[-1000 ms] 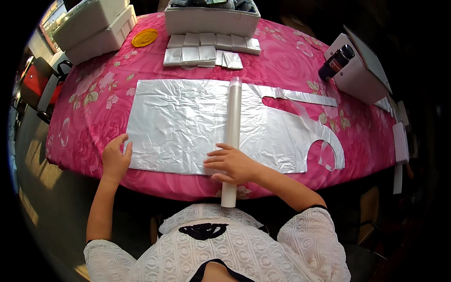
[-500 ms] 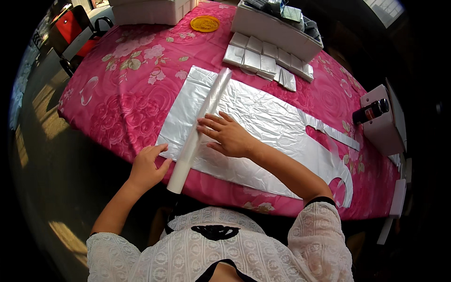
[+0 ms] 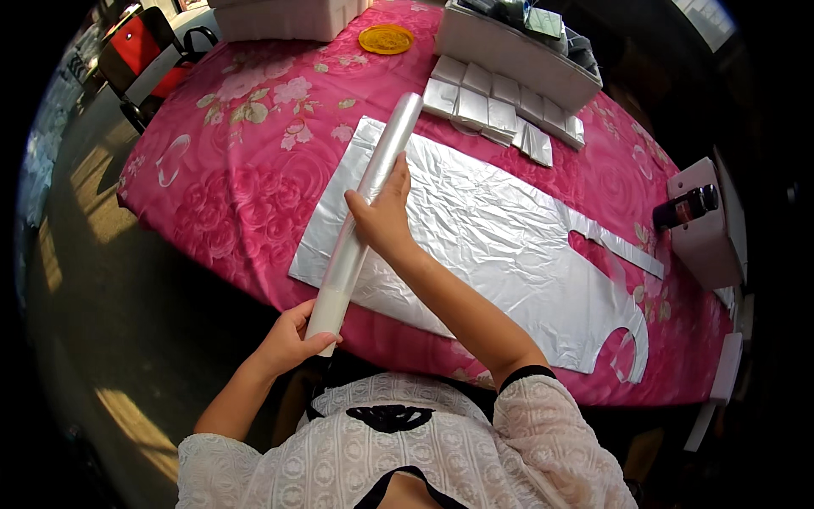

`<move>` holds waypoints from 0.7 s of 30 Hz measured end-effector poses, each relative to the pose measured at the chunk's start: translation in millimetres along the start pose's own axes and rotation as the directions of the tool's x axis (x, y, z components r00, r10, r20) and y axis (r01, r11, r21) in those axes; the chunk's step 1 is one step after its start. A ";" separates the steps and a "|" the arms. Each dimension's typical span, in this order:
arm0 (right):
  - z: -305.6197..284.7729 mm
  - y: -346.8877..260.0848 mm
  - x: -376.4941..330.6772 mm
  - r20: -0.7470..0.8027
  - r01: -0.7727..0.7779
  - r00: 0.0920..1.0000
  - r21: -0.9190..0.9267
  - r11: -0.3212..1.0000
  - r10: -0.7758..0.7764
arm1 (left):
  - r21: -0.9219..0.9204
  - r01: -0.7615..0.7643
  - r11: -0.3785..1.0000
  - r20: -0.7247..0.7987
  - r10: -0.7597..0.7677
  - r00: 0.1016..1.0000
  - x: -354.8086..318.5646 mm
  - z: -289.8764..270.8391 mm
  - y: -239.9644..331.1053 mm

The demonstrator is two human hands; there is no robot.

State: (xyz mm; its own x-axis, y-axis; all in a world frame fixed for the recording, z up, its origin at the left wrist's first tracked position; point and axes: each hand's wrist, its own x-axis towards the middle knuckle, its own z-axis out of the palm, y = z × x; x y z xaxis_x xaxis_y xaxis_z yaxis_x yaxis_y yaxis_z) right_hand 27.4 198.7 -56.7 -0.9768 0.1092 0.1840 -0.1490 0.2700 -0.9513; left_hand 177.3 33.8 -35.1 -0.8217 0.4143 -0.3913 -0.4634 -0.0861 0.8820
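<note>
A long roll of clear plastic film (image 3: 373, 182) slants across the left part of a flat stack of whitish plastic bags (image 3: 475, 229) with cut-out handles at their right end. My left hand (image 3: 297, 338) grips the roll's near end, thumb on top, just past the table edge. Around the roll's middle my right hand (image 3: 386, 208) is closed, its thumb on the left side and fingers on the right. The far end of the roll reaches beyond the bags' upper edge. Wrinkles cover the top bag.
The table has a pink floral cloth (image 3: 229, 204). Folded white plastic packets (image 3: 487, 106) lie before a filled white foam box (image 3: 517, 51). A yellow dish (image 3: 386, 38), another foam box (image 3: 284, 19), a dark bottle (image 3: 685, 208) by a carton (image 3: 708, 246), and a red-black chair (image 3: 140, 51) surround the workspace.
My right hand has gone from lying spread on the roll to gripping it. My left hand has moved down and taken hold of the near end. The roll's far end appears higher.
</note>
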 end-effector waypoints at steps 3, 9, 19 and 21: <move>-55.0 -39.5 3.9 0.322 -0.410 0.912 0.760 0.504 0.255 | -0.335 0.057 0.941 0.271 0.038 0.962 3.7 25.6 2.2; -124.3 -48.8 -18.7 0.136 -0.331 0.932 0.702 0.631 0.336 | -0.063 0.159 0.985 0.205 -0.143 0.968 33.5 74.4 2.9; -205.0 -24.3 -59.2 -0.054 -0.254 0.888 0.771 0.585 0.457 | 0.053 0.355 0.933 0.625 -0.309 0.717 46.6 115.5 4.9; -209.8 -25.8 -62.4 -0.137 -0.210 0.884 0.740 0.640 0.448 | 0.155 0.299 0.942 0.450 -0.337 0.827 47.5 132.3 5.9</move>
State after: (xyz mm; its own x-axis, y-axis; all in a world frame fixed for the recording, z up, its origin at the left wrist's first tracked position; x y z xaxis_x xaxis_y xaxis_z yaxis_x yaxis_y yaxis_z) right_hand 124.4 385.7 8.3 -0.9089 0.3482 -0.2297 -0.0039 -0.5577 -0.8300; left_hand 179.4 172.9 -13.7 -0.3741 0.7795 -0.5024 -0.6307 0.1833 0.7541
